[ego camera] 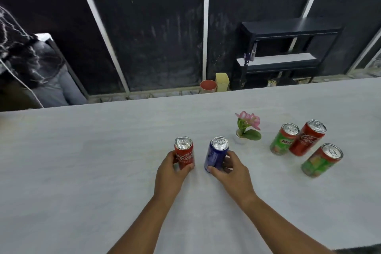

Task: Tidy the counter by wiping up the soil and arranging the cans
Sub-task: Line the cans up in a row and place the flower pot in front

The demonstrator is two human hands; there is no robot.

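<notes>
Risk first: two upright cans gripped at once, one per hand, so a nudge or slide too fast across the pale counter [82, 171] likely tips one over. Judged a hazard also toward the right, where the small potted flower [247, 128] stands just beside the blue can [216, 153] and could be knocked by a careless sweep of the right hand [231, 171]. Further right, a tight cluster: a green can [283, 139] touching or nearly touching a second red can [308, 138], with another green can [320, 161] near them toward the front; any can pushed into that group could topple the lot like skittles.

Left hand [171, 173] curled round the lower body of the red can [184, 155], fingers at its far-left side and thumb at the base in front, closed snugly on it. Right hand wrapped likewise on the blue can, thumb across the front near the base, fingers behind, partly hidden. Both cans upright, apart from each other with a clear gap between, resting on or just off the counter; cannot tell which.

No soil visible on the counter in this view, so wiping seems done or unneeded here; arranging appears the step in hand, with five cans not yet in a neat row.
</notes>
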